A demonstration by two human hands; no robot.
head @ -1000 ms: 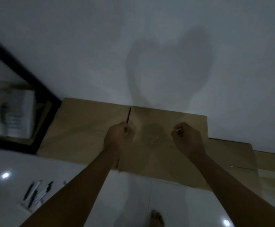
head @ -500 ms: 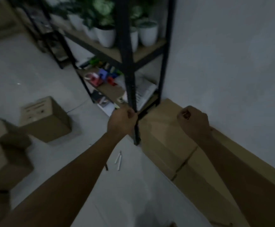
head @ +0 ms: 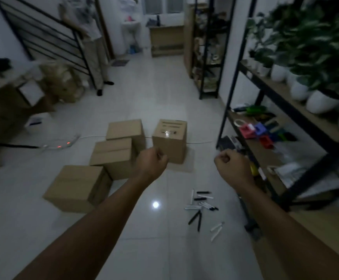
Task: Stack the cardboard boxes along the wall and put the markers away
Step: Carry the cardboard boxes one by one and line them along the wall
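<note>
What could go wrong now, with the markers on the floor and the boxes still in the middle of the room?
The markers lie loose on the glossy floor between the person and the four cardboard boxes; stepping on one might cause a slip. A cable runs behind the boxes and could catch a foot. Both hands, left and right, are fisted and empty.

Open floor runs up the frame's middle. Boxes block centre-left, markers litter lower right, and a shelf walls the right edge.
</note>
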